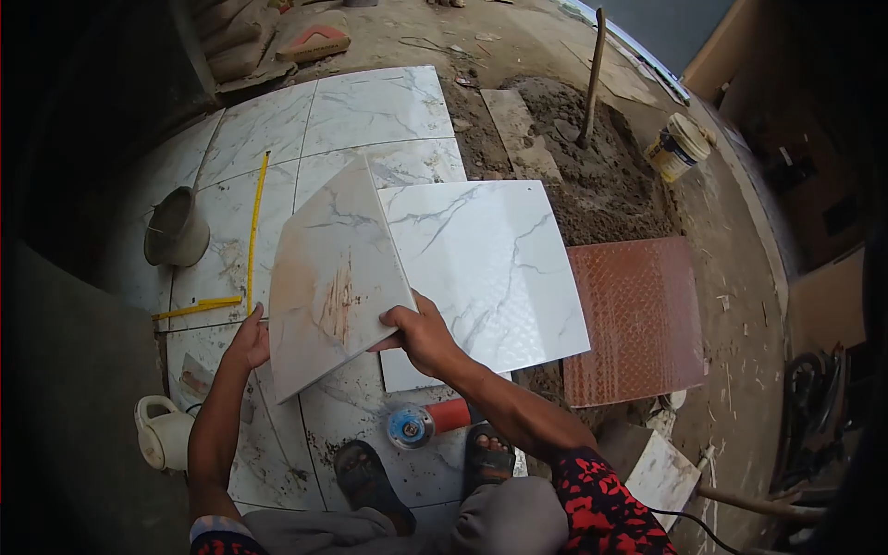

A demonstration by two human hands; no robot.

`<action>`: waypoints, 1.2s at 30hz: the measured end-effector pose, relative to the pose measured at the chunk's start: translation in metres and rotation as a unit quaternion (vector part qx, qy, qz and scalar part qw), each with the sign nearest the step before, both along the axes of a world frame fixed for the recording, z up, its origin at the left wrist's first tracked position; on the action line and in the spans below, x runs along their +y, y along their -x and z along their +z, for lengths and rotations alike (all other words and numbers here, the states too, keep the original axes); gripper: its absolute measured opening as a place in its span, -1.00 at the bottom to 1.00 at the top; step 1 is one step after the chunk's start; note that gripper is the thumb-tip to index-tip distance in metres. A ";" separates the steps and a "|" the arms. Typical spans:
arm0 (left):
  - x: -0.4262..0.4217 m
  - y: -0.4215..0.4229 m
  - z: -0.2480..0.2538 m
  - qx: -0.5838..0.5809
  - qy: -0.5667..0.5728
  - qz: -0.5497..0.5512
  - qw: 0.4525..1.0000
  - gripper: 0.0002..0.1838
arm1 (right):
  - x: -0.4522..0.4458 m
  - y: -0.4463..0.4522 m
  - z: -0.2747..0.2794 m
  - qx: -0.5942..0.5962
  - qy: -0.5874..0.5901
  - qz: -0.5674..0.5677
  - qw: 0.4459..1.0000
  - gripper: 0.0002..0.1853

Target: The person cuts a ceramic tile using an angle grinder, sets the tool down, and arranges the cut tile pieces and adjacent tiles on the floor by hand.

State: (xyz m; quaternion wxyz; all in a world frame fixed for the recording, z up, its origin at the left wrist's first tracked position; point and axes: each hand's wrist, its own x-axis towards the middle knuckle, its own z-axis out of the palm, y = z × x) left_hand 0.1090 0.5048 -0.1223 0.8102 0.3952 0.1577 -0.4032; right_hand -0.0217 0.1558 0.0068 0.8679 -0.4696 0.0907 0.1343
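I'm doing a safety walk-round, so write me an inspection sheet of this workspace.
Surface: white, grey-veined tile floor, dirt-specked.
Job's things: flat white tile with brown stains, held tilted; glossy white, grey-veined tile lying beyond it; red-bodied grinder with blue disc, on the floor near the feet.
Clutter: yellow folding ruler, grey bucket, cream plastic jug.
Grippers: bare right hand grips the stained tile's lower right edge; bare left hand at its left edge, fingers partly hidden.
Cables: thin black cable, lower right; ends not visible.
Surroundings: brown mortar-like heap, reddish-brown textured slab.
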 end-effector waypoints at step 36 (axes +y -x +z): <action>-0.222 0.007 -0.143 -0.166 -0.448 0.118 0.871 -0.34 | -0.174 0.138 -0.189 0.174 -0.064 -0.156 0.970 -0.48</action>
